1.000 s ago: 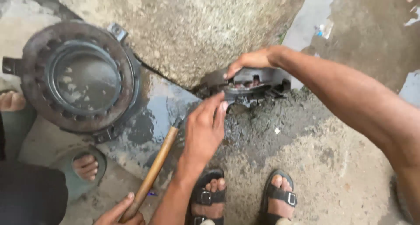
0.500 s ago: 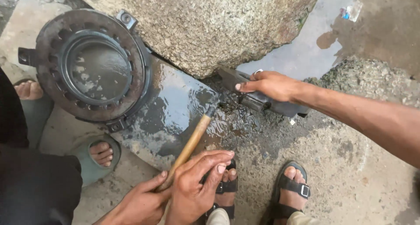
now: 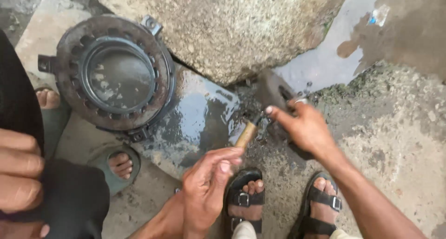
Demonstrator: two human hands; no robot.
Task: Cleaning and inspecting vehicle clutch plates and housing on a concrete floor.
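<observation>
My right hand (image 3: 304, 127) grips a dark grey metal part (image 3: 274, 91) that rests on wet, muddy ground beside a big rough stone (image 3: 232, 29). A ring shows on one finger. My left hand (image 3: 209, 181) is curled over the wooden handle of a hammer (image 3: 246, 134). The hammer's dark head lies against the metal part, just left of my right fingertips. Under my left hand another forearm (image 3: 160, 218) shows in part; its hand is hidden, so I cannot tell whether it also holds the handle.
A round, rusty metal housing (image 3: 116, 74) with a ring of slots lies at the left on a wet slab (image 3: 200, 113). A co-worker's feet in green slippers (image 3: 118, 167) and a hand (image 3: 18, 174) are at the left. My sandalled feet (image 3: 246, 197) are below.
My right hand has swung the metal part from lying crosswise to pointing away, nearer my feet. The hammer head has moved up to it, and my left hand has slid up the handle.
</observation>
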